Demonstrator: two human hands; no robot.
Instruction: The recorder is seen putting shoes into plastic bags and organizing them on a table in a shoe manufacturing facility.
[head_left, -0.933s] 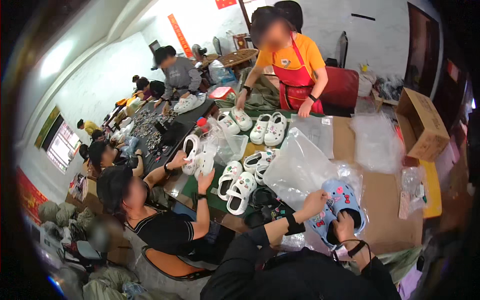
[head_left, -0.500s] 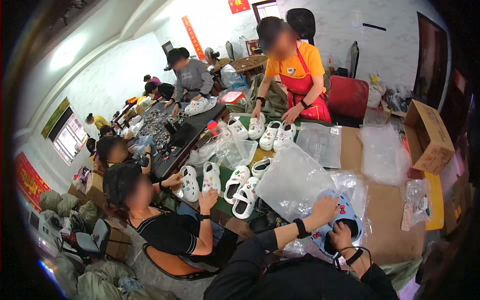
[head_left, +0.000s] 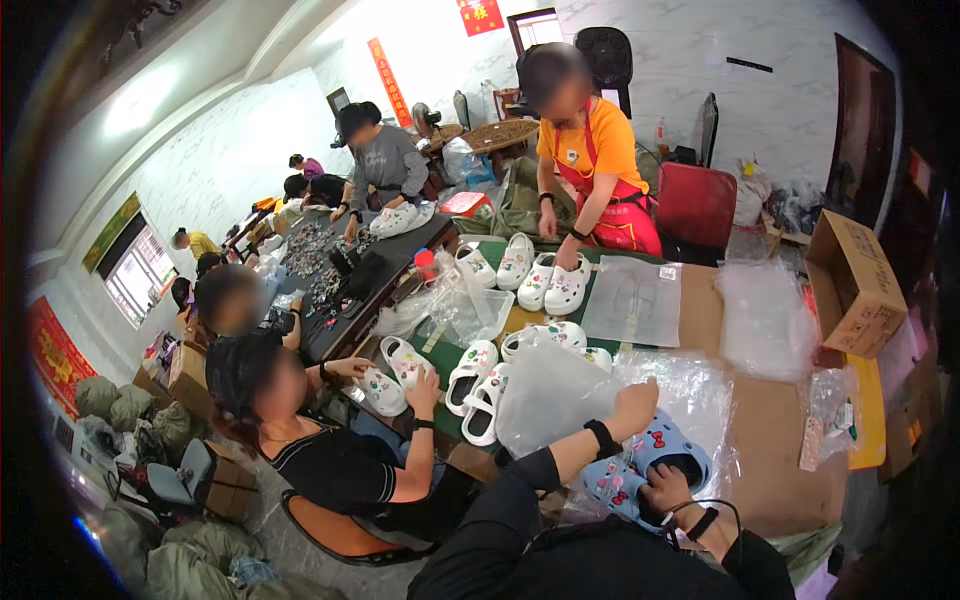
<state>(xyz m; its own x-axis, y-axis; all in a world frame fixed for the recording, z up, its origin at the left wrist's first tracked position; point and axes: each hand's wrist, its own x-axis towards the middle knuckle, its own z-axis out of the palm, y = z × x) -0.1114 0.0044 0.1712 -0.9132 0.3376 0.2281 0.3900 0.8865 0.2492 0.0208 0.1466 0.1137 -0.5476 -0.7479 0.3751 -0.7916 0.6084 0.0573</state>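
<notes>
A pair of clogs sits over plastic sheeting, with a plastic bag to its left and a cardboard sheet to its right; other clogs stand behind the bag, a cardboard carton right of stacked plastic sleeves

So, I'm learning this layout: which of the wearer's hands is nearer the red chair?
Left. The left hand is at the far side of the blue clogs, toward the red chair; the right hand is farther from it, at the clogs' openings.
</notes>
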